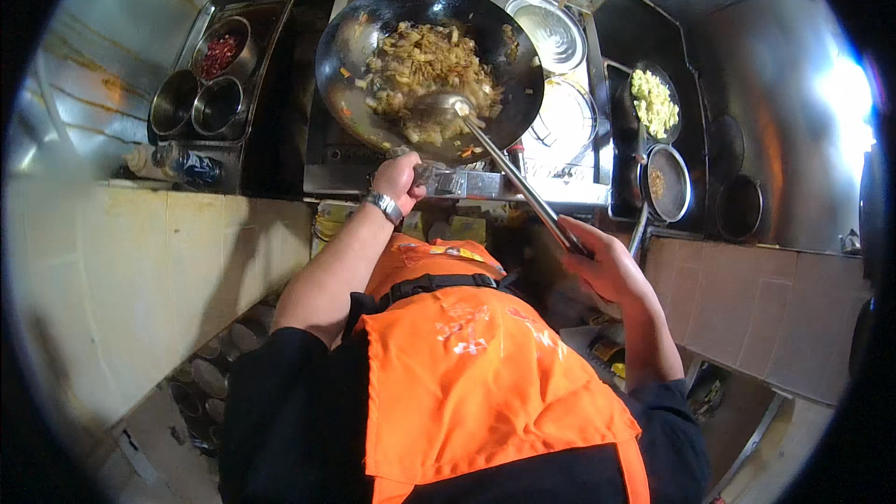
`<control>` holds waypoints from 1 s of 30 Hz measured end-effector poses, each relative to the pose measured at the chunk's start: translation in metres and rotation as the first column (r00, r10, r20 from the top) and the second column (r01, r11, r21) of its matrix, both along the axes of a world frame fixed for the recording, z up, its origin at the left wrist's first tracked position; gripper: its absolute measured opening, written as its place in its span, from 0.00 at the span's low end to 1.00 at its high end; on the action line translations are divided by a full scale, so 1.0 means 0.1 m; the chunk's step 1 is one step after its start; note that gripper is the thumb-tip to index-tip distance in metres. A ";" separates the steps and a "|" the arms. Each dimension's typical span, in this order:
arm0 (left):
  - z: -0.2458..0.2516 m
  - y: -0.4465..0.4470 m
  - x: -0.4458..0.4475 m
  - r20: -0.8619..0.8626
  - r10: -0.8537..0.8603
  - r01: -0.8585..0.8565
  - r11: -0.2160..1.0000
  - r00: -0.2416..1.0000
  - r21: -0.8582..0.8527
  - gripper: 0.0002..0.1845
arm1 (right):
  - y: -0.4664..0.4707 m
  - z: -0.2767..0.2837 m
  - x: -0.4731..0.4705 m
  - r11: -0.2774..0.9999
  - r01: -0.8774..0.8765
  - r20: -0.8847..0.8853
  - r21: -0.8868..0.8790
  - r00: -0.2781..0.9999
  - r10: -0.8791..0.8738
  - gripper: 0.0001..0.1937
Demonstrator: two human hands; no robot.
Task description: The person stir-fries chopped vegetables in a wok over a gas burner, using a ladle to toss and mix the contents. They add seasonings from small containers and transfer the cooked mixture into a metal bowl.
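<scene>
A large dark wok sits on the stove in front of me, holding a heap of browned, chopped food with pale and orange bits. My left hand is closed around the wok's near handle, partly wrapped by a cloth; a metal watch is on that wrist. In my right hand is the long handle of a metal ladle. The ladle's bowl rests in the near part of the food, its underside towards me. My fingers hide the end of the ladle's handle.
Right of the wok stand a metal basin and a wire-rimmed strainer. Further right are a pan of pale green chopped food and a small-grained sieve. Metal bowls occupy a left tray, with bottles nearer me.
</scene>
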State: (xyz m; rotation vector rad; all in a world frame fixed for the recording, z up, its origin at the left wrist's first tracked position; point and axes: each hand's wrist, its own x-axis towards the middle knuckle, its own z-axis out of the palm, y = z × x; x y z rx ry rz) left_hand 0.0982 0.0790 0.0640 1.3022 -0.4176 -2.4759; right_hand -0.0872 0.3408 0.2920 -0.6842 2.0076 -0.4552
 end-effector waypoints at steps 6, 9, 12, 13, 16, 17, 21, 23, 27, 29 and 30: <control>-0.08 0.63 0.30 0.199 0.026 -0.012 0.998 0.980 -0.069 0.08 | 0.07 -0.09 0.07 0.973 0.159 0.112 -0.168 0.984 -0.141 0.33; -0.30 1.00 0.67 -0.052 0.059 -0.061 0.997 0.997 -0.051 0.13 | -0.05 -0.66 -0.02 0.968 0.098 0.037 -0.230 0.995 -0.092 0.32; -0.42 1.35 1.00 -0.114 0.113 -0.120 0.992 0.987 -0.051 0.12 | 0.01 -1.09 -0.21 0.984 -0.052 -0.093 -0.169 0.995 0.036 0.31; -0.44 1.43 1.05 -0.079 0.096 -0.102 0.992 0.992 -0.078 0.12 | 0.06 -1.17 -0.26 0.976 -0.154 -0.141 -0.157 0.981 0.132 0.31; -0.38 1.62 1.14 0.055 0.156 -0.157 0.988 0.986 0.009 0.13 | 0.21 -1.32 -0.33 0.884 -0.338 -0.270 -0.324 0.928 0.256 0.29; -0.33 1.64 1.16 0.060 0.150 -0.148 0.988 0.987 -0.045 0.12 | 0.23 -1.35 -0.33 0.874 -0.351 -0.298 -0.336 0.920 0.255 0.29; 0.07 1.71 1.36 0.176 0.126 -0.098 0.983 0.976 -0.156 0.14 | 0.23 -1.30 -0.18 0.951 -0.191 -0.101 -0.243 0.980 0.171 0.30; 0.35 1.80 1.55 0.415 0.124 0.031 0.938 0.901 -0.346 0.17 | 0.22 -1.17 0.00 0.976 -0.005 0.186 -0.219 0.981 0.047 0.28; 0.92 1.82 1.73 0.140 0.125 -0.033 0.850 0.982 -0.525 0.18 | 0.20 -0.98 0.72 0.958 0.155 0.734 -0.243 0.675 0.077 0.20; 1.06 1.70 1.64 0.061 0.002 0.023 0.913 0.998 -0.408 0.17 | 0.18 -1.03 1.28 0.926 0.064 0.808 -0.371 0.514 0.288 0.19; 1.08 1.67 1.61 -0.047 -0.023 0.004 0.929 0.999 -0.371 0.16 | 0.19 -1.09 1.58 0.870 -0.057 0.767 -0.489 0.447 0.460 0.18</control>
